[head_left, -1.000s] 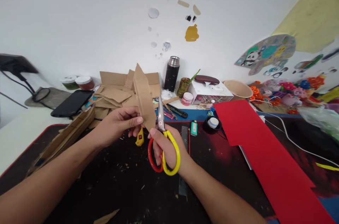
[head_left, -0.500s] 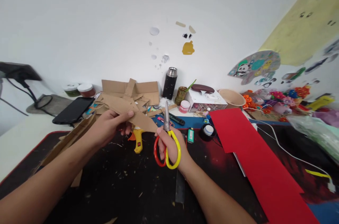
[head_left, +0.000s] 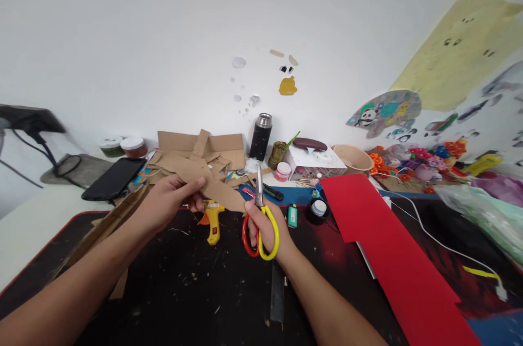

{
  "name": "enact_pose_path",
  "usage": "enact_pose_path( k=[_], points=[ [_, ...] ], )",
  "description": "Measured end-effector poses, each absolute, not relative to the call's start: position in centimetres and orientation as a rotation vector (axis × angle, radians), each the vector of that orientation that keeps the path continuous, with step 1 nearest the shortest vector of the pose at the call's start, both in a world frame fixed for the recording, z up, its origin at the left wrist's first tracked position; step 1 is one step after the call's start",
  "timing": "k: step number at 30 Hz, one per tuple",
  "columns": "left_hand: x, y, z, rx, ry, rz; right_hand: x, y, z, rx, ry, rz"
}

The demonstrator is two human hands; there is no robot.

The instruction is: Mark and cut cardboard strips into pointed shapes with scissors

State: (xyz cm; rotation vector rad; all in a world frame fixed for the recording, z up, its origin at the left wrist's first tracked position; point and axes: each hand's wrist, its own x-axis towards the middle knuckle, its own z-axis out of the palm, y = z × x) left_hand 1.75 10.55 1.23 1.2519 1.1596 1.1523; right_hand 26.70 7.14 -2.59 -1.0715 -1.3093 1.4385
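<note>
My left hand pinches a long brown cardboard piece between thumb and fingers. In my right hand are scissors with one red and one yellow handle, their closed-looking blades pointing up and away. The right thumb also lies at the cardboard's pointed end; whether it grips it I cannot tell. Just below the cardboard, a yellow hot glue gun lies on the black mat. Behind the hands is a heap of cardboard scraps, and a dark box cutter lies past the scissors.
A black flask stands by the wall, near a white box. Red card sheets cover the right side. A phone lies at left. A teal lighter and a dark ruler-like strip lie near my right hand.
The view has tilted up slightly, so the scene sits lower. My hands keep the same holds; the scissors have shifted slightly and turned a little more upright.
</note>
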Motion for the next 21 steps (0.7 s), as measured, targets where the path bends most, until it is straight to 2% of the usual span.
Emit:
enact_pose_path(
  k=[10, 21],
  points=[
    [2.48, 10.33, 0.24, 1.216, 1.164, 1.138, 26.23, 6.93, -3.1, -1.133, -1.334, 1.382],
    [2.65, 9.92, 0.68, 1.3, 1.232, 1.07, 25.84, 6.39, -2.49, -1.191, -1.358, 1.475]
  ],
)
